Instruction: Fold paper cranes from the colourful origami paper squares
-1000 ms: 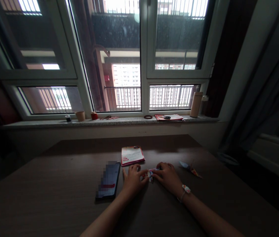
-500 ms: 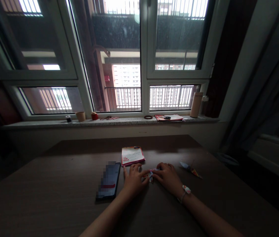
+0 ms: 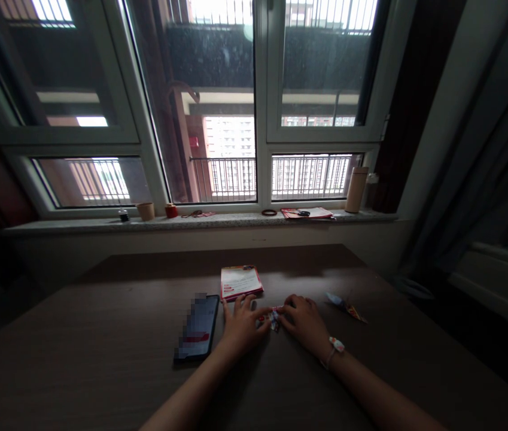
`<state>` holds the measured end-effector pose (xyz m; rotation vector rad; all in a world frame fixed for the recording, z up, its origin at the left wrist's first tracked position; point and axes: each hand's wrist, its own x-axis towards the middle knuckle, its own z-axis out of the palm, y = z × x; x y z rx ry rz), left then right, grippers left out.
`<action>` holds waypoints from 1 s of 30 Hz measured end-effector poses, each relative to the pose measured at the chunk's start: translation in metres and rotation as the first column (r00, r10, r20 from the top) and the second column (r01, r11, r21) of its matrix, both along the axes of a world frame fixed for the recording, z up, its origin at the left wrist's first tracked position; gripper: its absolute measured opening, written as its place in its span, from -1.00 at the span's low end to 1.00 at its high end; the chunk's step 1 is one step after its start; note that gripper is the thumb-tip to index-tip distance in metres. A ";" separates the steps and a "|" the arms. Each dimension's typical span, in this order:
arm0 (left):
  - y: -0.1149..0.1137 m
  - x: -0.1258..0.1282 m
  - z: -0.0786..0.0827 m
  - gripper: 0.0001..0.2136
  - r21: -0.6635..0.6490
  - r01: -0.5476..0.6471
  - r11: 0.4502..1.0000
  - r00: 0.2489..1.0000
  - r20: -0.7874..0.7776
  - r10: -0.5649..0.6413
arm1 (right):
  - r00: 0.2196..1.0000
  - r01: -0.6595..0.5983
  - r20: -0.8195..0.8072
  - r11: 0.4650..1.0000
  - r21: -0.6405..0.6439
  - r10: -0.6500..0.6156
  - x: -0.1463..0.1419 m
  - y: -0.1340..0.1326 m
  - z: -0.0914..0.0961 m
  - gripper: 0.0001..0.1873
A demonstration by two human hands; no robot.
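Between my hands on the brown table (image 3: 101,317) lies a small piece of colourful printed paper (image 3: 274,318), which looks folded. My left hand (image 3: 243,322) holds its left side with thumb and forefinger, the other fingers resting spread on the table. From the right, my right hand (image 3: 305,318) has its fingers curled and closed on the paper's other side. My fingers cover part of the paper, so its full shape is hidden. Just beyond my left hand sits a stack of printed sheets (image 3: 241,281) with red edges. A dark phone (image 3: 200,329) lies to the left of that hand.
To the right lies a pointed, colourful folded paper piece (image 3: 347,307). On the windowsill (image 3: 236,221) stand a tan bottle (image 3: 356,190), a paper cup (image 3: 146,211), a small red jar (image 3: 171,211), and papers (image 3: 316,214) with scissors (image 3: 303,213) on them.
Both hands stay in place on the paper, with only slight finger movement. The whole view has shifted very slightly.
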<state>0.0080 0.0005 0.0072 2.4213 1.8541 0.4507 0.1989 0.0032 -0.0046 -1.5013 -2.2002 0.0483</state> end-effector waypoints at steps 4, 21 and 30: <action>0.000 0.001 0.000 -0.69 -0.007 -0.016 1.000 1.000 -0.008 0.016 | 1.000 -0.006 0.015 1.000 -0.004 0.006 0.000 -0.001 0.001 -0.76; -0.001 0.000 0.000 -0.67 -0.031 -0.019 0.999 1.000 -0.011 0.019 | 0.999 -0.051 0.011 0.996 -0.069 0.051 0.005 -0.004 0.008 -0.65; 0.001 -0.002 -0.004 -0.68 -0.020 -0.009 1.000 1.000 -0.004 0.009 | 0.998 -0.068 -0.001 0.992 -0.104 0.069 0.007 0.000 0.007 -0.58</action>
